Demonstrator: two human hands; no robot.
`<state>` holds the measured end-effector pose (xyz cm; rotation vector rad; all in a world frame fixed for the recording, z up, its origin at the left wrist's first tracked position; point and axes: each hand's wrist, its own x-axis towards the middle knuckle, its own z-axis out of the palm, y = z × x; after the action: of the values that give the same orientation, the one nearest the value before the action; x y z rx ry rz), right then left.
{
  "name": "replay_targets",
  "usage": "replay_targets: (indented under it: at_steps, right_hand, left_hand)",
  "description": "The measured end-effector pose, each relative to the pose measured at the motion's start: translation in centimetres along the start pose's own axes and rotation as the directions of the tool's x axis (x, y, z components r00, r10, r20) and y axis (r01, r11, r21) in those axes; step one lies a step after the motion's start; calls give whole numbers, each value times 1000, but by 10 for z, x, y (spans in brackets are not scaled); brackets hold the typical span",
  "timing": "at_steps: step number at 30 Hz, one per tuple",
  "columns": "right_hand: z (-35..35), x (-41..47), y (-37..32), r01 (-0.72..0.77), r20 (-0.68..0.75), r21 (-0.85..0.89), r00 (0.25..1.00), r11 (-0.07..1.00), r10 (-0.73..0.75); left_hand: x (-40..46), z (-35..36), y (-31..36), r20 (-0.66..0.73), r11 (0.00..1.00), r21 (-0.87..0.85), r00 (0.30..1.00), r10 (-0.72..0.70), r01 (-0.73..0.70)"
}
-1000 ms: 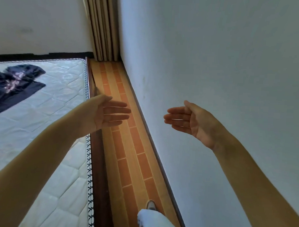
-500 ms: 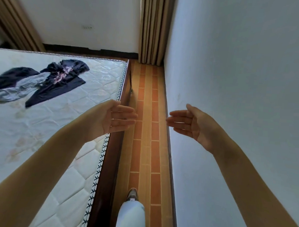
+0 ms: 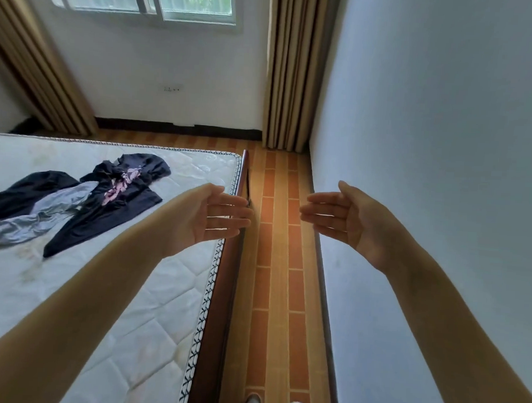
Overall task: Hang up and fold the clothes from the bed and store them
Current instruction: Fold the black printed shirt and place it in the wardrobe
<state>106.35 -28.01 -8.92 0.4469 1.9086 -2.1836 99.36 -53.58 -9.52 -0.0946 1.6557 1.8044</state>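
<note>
empty hands, clothes waiting on the bed

both hands are raised in the middle of the frame, palms turned toward each other, fingers straight and relaxed. the left hand (image 3: 209, 218) hangs over the right edge of the mattress (image 3: 107, 310); the right hand (image 3: 346, 223) hangs in front of the white wall (image 3: 428, 147). neither holds or touches anything. held out like this they look ready to reach, which suggests no garment has been picked up yet and the task is at its start.

the clothes lie at centre left of the frame, on the far part of the bare mattress. a dark hooded top (image 3: 118, 195) with a pink print is spread crumpled, a grey garment (image 3: 35, 217) runs beside it and partly under it, and another dark garment (image 3: 18, 190) sits at the left edge of the frame. all are well apart from both hands.

between bed and wall runs a narrow strip of brick-pattern floor (image 3: 274, 262), where the person's foot shows at the bottom edge. the wooden bed frame (image 3: 224, 291) stands between that strip and the clothes, so reaching them probably means leaning across the mattress. tan curtains (image 3: 290, 80) hang in the upper middle and upper left, beside a window (image 3: 151, 1) at the top. no hangers or wardrobe show.
</note>
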Motion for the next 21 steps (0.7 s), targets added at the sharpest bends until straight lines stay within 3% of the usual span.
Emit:
replay_targets:
  at_steps: [13,21]
  right_hand:
    - [-35,196,-60,-56,-4,-45,998,997,56]
    - [-84,347,-149,-9,66,-27,998,1000,11]
  left_hand:
    - [179,-36,86,22,1000,0,1000,-1,1]
    - [311,-29,192,-21,996,-4,996,89,-89]
